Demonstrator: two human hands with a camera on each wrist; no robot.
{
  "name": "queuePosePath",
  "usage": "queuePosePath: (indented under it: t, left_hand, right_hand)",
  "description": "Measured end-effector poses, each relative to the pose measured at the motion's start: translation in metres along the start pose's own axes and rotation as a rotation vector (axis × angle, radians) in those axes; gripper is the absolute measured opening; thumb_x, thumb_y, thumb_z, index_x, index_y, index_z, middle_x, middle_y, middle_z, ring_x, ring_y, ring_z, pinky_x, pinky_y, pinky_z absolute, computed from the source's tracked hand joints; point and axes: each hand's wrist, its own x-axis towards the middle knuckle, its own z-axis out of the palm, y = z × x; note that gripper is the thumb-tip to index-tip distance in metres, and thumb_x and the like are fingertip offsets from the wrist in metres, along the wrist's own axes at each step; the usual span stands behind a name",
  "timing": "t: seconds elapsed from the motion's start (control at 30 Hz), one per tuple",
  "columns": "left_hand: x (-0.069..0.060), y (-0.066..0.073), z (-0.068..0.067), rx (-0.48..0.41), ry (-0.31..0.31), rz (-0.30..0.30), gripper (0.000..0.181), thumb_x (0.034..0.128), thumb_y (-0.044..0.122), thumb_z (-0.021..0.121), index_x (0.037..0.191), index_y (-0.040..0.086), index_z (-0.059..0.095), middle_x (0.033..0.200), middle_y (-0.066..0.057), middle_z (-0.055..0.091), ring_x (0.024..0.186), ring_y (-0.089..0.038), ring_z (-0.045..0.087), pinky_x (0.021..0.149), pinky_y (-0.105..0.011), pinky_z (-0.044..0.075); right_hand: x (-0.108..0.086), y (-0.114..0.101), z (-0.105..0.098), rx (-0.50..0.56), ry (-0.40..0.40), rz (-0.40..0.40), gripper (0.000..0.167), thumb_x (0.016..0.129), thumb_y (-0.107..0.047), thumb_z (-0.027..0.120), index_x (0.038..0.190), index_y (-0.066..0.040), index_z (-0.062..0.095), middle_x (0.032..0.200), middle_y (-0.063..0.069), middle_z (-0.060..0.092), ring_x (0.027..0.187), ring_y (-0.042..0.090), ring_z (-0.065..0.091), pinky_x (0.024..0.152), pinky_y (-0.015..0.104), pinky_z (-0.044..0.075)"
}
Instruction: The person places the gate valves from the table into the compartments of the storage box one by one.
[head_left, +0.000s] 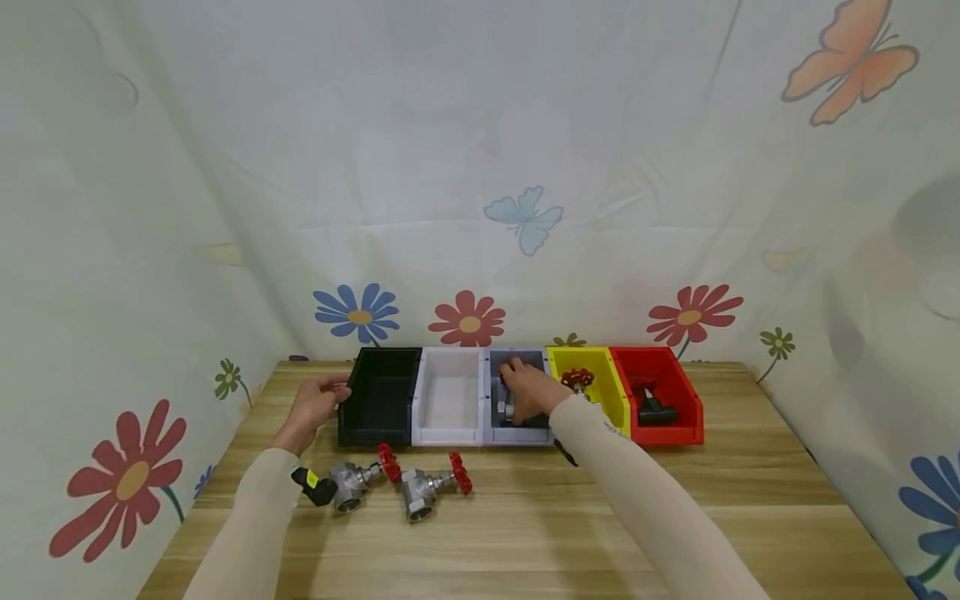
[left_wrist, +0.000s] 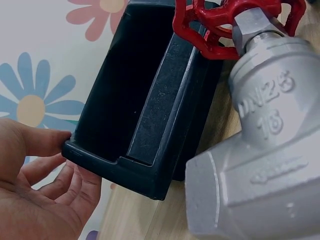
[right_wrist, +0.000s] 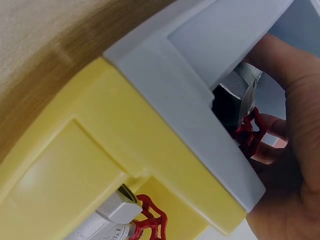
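My left hand (head_left: 311,410) pinches the left side rim of the black bin (head_left: 375,437), thumb on top and fingers beneath, as the left wrist view shows. My right hand (head_left: 528,390) reaches into the grey bin (head_left: 517,436). Its fingers grip a metal valve (right_wrist: 242,85) with a red handwheel (right_wrist: 248,132); the hand and the bin's wall hide part of it. Two more silver valves with red handwheels lie on the table before the bins: one valve (head_left: 348,486) beside my left wrist, another valve (head_left: 418,496) to its right.
Between black and grey stands a white bin (head_left: 450,436). Right of the grey one, a yellow bin (head_left: 618,392) holds a red-wheeled valve (head_left: 577,382). The red bin (head_left: 678,435) at the end holds a black T-shaped piece (head_left: 657,412). A patterned curtain (head_left: 465,267) hangs behind.
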Motion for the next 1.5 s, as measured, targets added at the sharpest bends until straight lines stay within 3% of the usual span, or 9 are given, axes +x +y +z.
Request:
queuePosePath:
  t: [0.53, 0.77, 0.97, 1.23, 1.5]
  left_hand:
    - [0.000, 0.002, 0.001, -0.005, -0.021, -0.012, 0.046, 0.1022, 0.020, 0.050, 0.146, 0.006, 0.044, 0.142, -0.022, 0.049, 0.131, -0.038, 0.047, 0.104, -0.051, 0.046]
    - [0.000, 0.002, 0.002, -0.012, -0.021, -0.028, 0.046, 0.1020, 0.018, 0.049, 0.146, 0.006, 0.044, 0.142, -0.022, 0.050, 0.130, -0.037, 0.048, 0.105, -0.051, 0.047]
    - [0.000, 0.003, 0.001, -0.006, -0.018, -0.031, 0.046, 0.1022, 0.019, 0.049, 0.146, 0.005, 0.044, 0.142, -0.023, 0.049, 0.130, -0.037, 0.048, 0.105, -0.051, 0.046]
    - [-0.001, 0.004, 0.002, -0.008, -0.026, -0.027, 0.047, 0.1025, 0.019, 0.049, 0.146, 0.004, 0.043, 0.143, -0.024, 0.048, 0.132, -0.038, 0.047, 0.106, -0.052, 0.045]
    - [0.001, 0.003, 0.000, -0.002, -0.021, -0.021, 0.046, 0.1026, 0.020, 0.049, 0.146, 0.005, 0.044, 0.142, -0.024, 0.049, 0.131, -0.038, 0.047, 0.105, -0.051, 0.046]
  right_hand:
    - [-0.004, 0.004, 0.004, -0.107, 0.024, -0.012, 0.093, 0.072, -0.032, 0.087, 0.148, -0.014, 0.037, 0.142, 0.011, 0.047, 0.125, 0.026, 0.052, 0.108, 0.042, 0.046]
    - [-0.010, 0.006, 0.003, -0.150, 0.033, -0.034, 0.099, 0.075, -0.043, 0.084, 0.154, -0.016, 0.031, 0.149, 0.011, 0.044, 0.133, 0.028, 0.047, 0.115, 0.042, 0.038]
    - [-0.018, 0.006, -0.009, -0.132, 0.070, -0.061, 0.095, 0.075, -0.042, 0.083, 0.152, -0.015, 0.035, 0.148, 0.010, 0.045, 0.136, 0.029, 0.045, 0.117, 0.043, 0.036]
    - [-0.034, 0.005, -0.029, -0.050, 0.136, -0.062, 0.078, 0.084, -0.036, 0.077, 0.150, -0.018, 0.039, 0.152, 0.010, 0.043, 0.137, 0.031, 0.043, 0.116, 0.047, 0.036]
    - [-0.045, 0.010, -0.043, -0.018, 0.175, -0.036, 0.079, 0.085, -0.036, 0.075, 0.152, -0.024, 0.036, 0.156, 0.006, 0.037, 0.143, 0.029, 0.036, 0.117, 0.048, 0.034]
